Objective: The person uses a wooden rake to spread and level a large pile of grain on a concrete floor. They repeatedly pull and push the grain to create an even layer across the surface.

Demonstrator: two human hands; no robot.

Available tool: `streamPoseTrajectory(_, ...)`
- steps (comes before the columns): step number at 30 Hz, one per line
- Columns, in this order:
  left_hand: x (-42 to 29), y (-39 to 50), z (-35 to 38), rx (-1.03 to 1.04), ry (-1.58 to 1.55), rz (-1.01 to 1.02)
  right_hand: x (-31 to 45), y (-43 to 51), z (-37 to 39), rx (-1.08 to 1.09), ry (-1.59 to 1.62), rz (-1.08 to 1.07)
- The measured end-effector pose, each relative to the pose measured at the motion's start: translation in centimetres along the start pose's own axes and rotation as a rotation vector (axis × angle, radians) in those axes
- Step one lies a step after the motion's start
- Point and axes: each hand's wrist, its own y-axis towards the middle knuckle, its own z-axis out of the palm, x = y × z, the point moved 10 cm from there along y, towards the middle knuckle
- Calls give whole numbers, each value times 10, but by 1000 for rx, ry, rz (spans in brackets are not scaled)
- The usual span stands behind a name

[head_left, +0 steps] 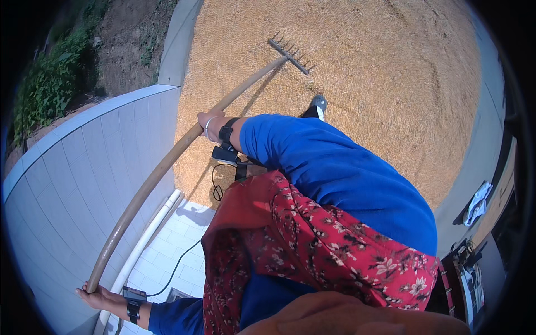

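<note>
A long wooden-handled rake (146,190) runs from the lower left to the upper middle, its toothed metal head (289,56) on a spread layer of yellow grain (377,83), probably corn kernels. My right hand (210,122) is closed around the middle of the handle, with a bangle and a black strap at the wrist. At the lower left, my left hand (98,296) holds the handle's end, palm turned up and fingers partly extended. Both forearms carry strapped black devices with cables. A shoe (319,101) shows on the grain beyond my blue right sleeve.
A low tiled wall (96,155) curves along the left, with plants (46,92) and soil beyond. A white pipe (146,238) lies at its foot beside pale floor tiles (176,247). A grey concrete edge (488,125) borders the grain at right, near a white-and-blue cloth (478,203).
</note>
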Motion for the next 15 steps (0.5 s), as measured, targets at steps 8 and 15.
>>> streamPoseTrajectory(8, 125, 113, 2, 59, -91, -213, -12, 36, -30, -81, 80, 74)
streamPoseTrajectory(15, 153, 33, 150, 280, -151, -321, 31, 69, -138, -150, 308, 3)
